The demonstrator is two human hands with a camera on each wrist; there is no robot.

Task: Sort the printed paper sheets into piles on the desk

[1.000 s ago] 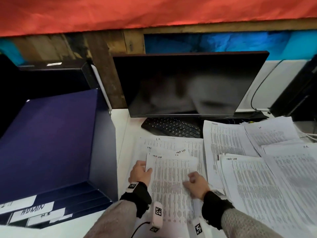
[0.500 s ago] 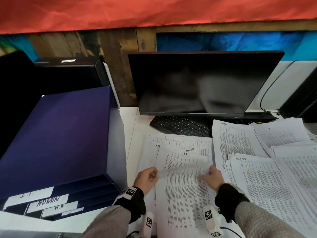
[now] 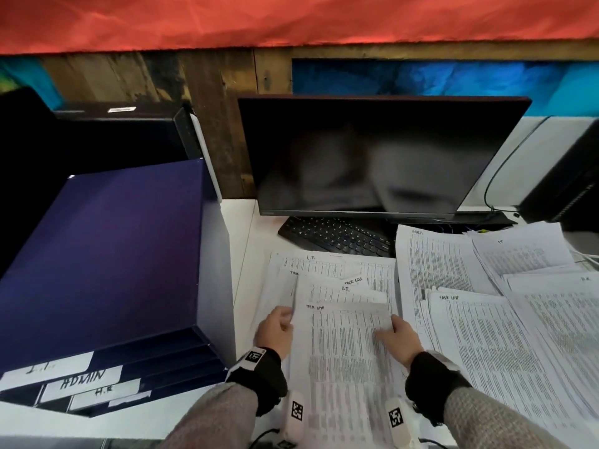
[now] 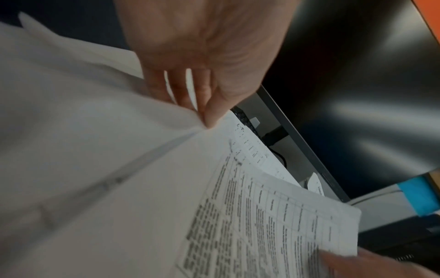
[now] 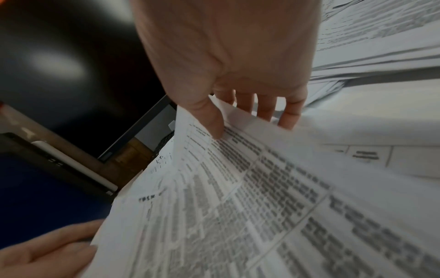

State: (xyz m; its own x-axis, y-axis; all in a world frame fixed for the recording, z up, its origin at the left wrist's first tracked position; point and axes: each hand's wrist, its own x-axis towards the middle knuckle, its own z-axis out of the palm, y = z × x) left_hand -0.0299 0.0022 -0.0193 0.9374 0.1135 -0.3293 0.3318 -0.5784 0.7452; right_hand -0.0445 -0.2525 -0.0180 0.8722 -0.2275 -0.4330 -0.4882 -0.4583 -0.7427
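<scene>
Printed sheet (image 3: 343, 358) headed "TASK LIST", held at its two upper corners over the middle pile (image 3: 327, 270) on the white tabletop (image 3: 246, 241).
The left hand (image 3: 275, 330) pinches the sheet's left edge, thumb on top and fingers (image 4: 181, 90) beneath; the right hand (image 3: 400, 335) clamps the right edge, thumb on the printed face and fingers (image 5: 266, 107) curled behind. The sheet's top is lifted off the papers below, which carry handwritten "I.T." headings. Just to the right lie overlapping stacks (image 3: 486, 319), one marked "ADMIN". A black keyboard (image 3: 337, 236) and dark monitor (image 3: 372, 157) stand behind the piles. To the left sits a dark blue drawer unit (image 3: 107, 254) with labels reading "I.T.", "ADMIN", and one that looks like "H.R".
</scene>
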